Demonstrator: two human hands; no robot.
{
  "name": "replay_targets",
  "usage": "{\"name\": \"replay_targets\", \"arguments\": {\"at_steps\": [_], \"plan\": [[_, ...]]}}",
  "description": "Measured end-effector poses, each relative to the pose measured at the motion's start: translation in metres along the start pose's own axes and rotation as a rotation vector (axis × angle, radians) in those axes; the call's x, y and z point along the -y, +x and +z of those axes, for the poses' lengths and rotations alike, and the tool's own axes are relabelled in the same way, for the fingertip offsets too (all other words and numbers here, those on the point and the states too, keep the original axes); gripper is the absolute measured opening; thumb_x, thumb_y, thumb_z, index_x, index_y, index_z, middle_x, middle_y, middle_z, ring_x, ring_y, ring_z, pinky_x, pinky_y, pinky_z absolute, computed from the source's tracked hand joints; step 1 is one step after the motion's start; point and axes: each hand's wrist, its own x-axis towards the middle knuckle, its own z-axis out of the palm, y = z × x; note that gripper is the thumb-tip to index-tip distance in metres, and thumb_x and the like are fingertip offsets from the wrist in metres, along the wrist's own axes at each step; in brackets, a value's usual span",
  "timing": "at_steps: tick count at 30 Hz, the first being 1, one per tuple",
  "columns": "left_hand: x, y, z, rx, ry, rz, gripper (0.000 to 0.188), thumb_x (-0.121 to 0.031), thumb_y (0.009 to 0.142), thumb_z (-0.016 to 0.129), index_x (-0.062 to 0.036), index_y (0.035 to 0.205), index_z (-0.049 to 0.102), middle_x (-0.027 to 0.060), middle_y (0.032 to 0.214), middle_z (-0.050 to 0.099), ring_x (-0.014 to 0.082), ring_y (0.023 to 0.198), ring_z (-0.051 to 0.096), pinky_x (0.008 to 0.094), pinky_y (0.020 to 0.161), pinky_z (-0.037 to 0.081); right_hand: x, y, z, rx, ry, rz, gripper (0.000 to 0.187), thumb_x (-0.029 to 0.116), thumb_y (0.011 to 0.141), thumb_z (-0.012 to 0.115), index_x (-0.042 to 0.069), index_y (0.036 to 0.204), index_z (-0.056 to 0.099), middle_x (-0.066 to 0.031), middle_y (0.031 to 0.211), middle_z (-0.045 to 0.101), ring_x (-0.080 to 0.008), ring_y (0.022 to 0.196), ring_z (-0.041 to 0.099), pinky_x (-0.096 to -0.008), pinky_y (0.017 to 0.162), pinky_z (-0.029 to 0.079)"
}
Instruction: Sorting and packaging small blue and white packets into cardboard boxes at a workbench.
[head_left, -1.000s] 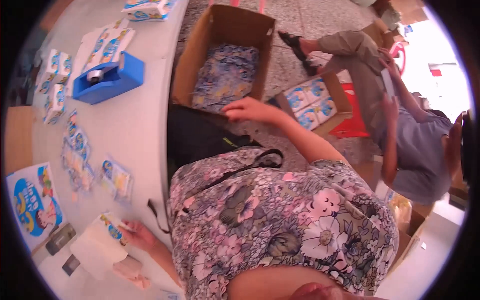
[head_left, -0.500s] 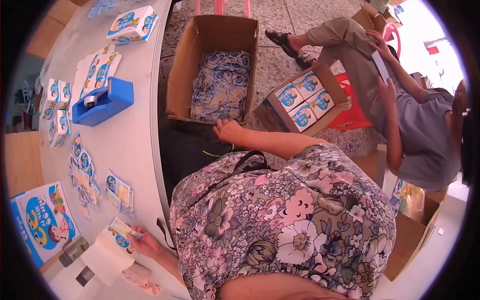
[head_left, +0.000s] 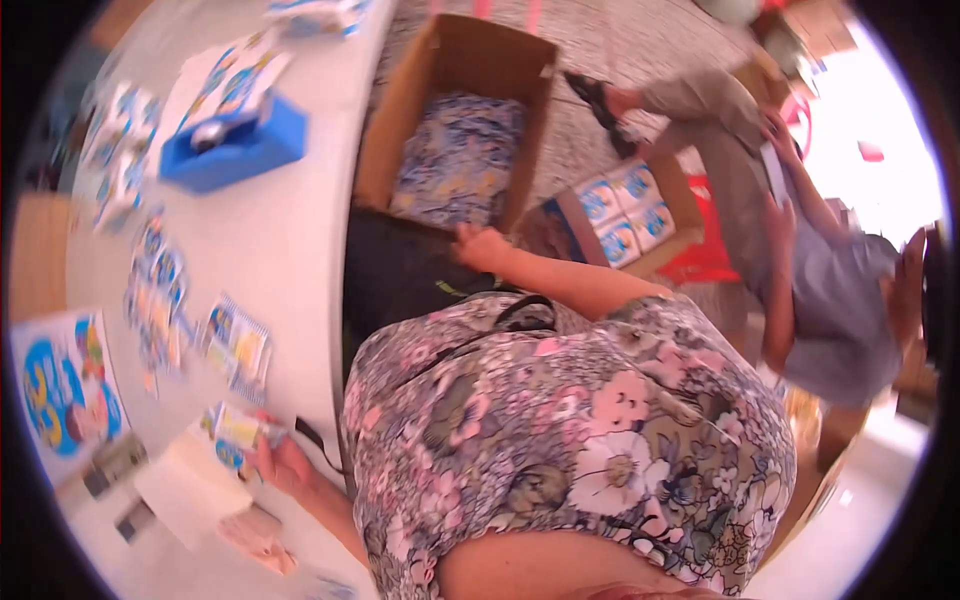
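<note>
- Your left hand (head_left: 284,466) pinches a small packet (head_left: 238,430)
- Your right hand (head_left: 482,247) is near the brown box (head_left: 490,65)
- I cannot tell if its fingers grip anything

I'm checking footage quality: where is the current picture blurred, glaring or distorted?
Head view: blur softens the left hand and the blue tape dispenser; head view: glare washes out the upper right, near the seated person; head view: the table's edge bows.
</note>
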Motion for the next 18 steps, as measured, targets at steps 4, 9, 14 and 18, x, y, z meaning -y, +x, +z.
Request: {"name": "replay_targets", "arguments": {"at_steps": [4, 9, 14, 18], "plan": [[0.009, 0.003, 0.005, -0.088, 0.007, 0.02, 0.058, 0.001, 0.091, 0.06, -0.0029, 0.143, 0.035, 0.015, 0.138, 0.049, 0.0301, 0.121, 0.054, 0.0475, 0.101, 0.047, -0.028, 0.017, -0.108, 0.407, 0.165, -0.122, 0.016, 0.024, 0.086, 0.062, 0.01, 0.086, 0.07, -0.0151, 0.076, 0.068, -0.0335, 0.068, 0.068, -0.046, 0.059, 0.054], [0.02, -0.01, 0.041, -0.069, 0.413, 0.022, 0.042, 0.0, 0.091, 0.061, -0.0019, 0.132, 0.05, 0.0095, 0.116, 0.065, 0.0208, 0.102, 0.064, 0.0396, 0.09, 0.053, 0.01, 0.092, -0.301, 0.635, 1.052, -0.17, 0.013, 0.016, 0.08, 0.073, 0.004, 0.086, 0.073, -0.0101, 0.08, 0.071, -0.0349, 0.073, 0.065, -0.0412, 0.069, 0.053], [0.013, -0.017, 0.086, -0.01, 0.84, 0.059, 0.02, -0.007, 0.09, 0.067, 0.0007, 0.109, 0.066, 0.0022, 0.092, 0.069, 0.0085, 0.083, 0.061, 0.0247, 0.076, 0.049, 0.132, 0.181, -0.304, -0.176, 0.624, -0.934, 0.039, 0.006, 0.084, 0.066, 0.009, 0.122, 0.062, -0.0069, 0.133, 0.059, -0.0291, 0.117, 0.056, -0.0362, 0.091, 0.05], [0.02, -0.017, 0.088, 0.071, 0.99, 0.129, 0.019, -0.009, 0.089, 0.068, 0.0006, 0.105, 0.066, 0.0029, 0.087, 0.067, 0.0092, 0.076, 0.058, 0.0258, 0.07, 0.048, 0.211, 0.23, -0.294, -0.214, 0.551, -1.104, 0.047, 0.001, 0.08, 0.063, 0.011, 0.126, 0.061, -0.0072, 0.139, 0.054, -0.0275, 0.13, 0.047, -0.0434, 0.103, 0.043]]}}
